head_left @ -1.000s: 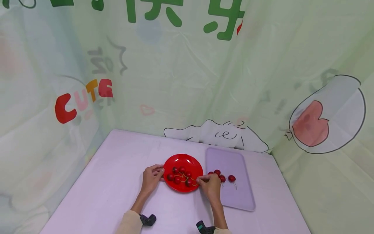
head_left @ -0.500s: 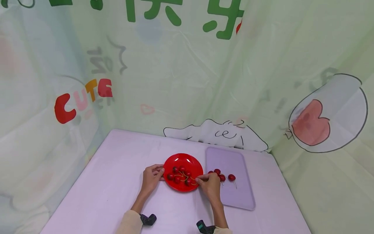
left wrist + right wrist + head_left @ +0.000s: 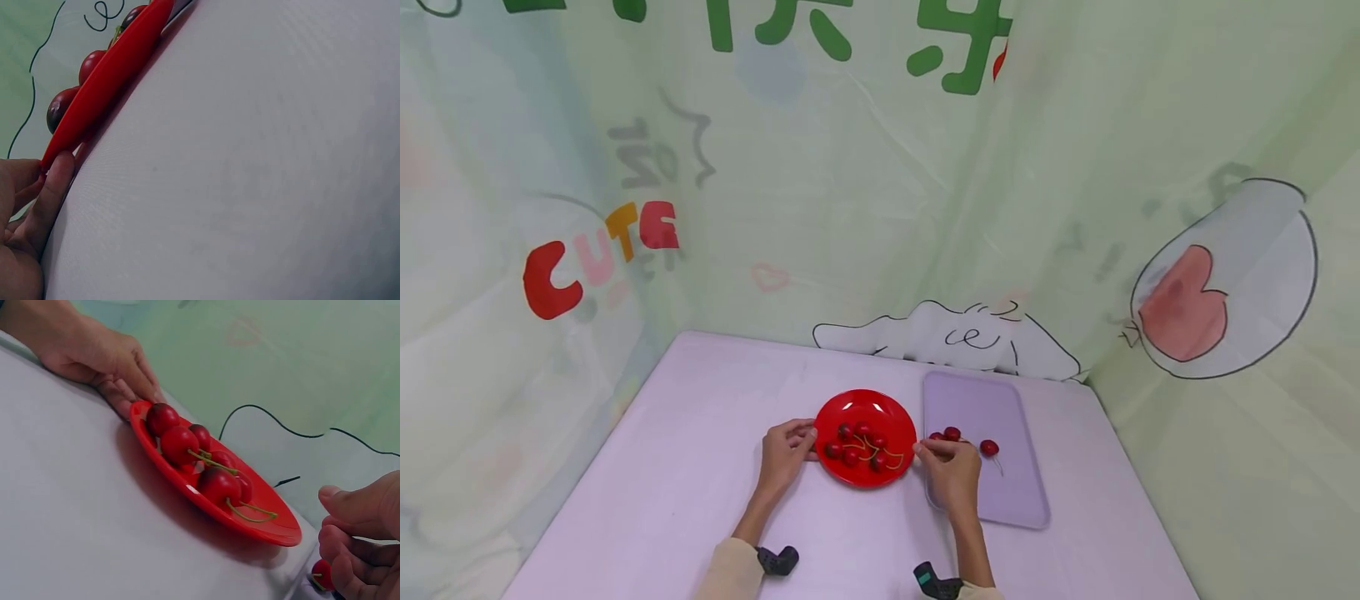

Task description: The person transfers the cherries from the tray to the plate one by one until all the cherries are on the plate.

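Note:
A red plate carries several red cherries with thin green stems. My left hand pinches the plate's left rim between thumb and fingers, and in the left wrist view this rim is slightly raised off the table. Just off the plate's right rim is my right hand. The right wrist view shows its thumb apart from the loosely curled fingers, with nothing between them. Below that hand, a few cherries lie on a light purple tray; the hand hides part of them.
A lone cherry lies nearer the tray's middle. The table has a pale cover. Printed curtains enclose it at the back and both sides. Black devices are strapped to both wrists.
My right hand has moved right, off the plate's edge and over the tray's left side. The left hand keeps its hold on the plate. The head view has shifted slightly.

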Tool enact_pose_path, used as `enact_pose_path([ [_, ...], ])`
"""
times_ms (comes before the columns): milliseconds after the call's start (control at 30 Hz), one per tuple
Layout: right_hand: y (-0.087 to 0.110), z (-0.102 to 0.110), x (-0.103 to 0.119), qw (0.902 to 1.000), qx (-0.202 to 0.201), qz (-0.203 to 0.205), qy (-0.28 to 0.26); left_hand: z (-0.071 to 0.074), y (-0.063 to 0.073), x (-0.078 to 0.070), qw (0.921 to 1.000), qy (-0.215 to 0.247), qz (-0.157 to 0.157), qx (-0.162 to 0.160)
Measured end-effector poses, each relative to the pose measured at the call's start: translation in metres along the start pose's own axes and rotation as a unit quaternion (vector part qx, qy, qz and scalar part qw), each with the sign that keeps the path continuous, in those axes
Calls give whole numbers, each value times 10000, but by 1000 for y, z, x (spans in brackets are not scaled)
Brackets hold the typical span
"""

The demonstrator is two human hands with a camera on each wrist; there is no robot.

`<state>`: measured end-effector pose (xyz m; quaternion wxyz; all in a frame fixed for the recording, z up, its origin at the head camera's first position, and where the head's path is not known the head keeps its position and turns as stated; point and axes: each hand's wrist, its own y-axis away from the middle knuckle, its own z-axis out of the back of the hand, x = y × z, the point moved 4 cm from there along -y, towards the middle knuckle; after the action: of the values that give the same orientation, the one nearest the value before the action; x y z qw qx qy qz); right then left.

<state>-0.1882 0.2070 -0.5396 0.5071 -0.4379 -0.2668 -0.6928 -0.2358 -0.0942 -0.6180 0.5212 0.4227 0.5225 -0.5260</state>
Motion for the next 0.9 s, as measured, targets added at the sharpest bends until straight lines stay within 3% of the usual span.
enact_pose_path([
  [400,-3,33,-10,9903,-532,-368,-1231,1,1,-1,10000,-5,-57,16],
  [667,-10,45,-25,9856,-723,-547,-1426,1,1,-2,10000,-67,-11,-24],
  [900,-9,46,-36,9865,-762,-662,-1292,1,2,0,9999,-143,-22,-41],
])
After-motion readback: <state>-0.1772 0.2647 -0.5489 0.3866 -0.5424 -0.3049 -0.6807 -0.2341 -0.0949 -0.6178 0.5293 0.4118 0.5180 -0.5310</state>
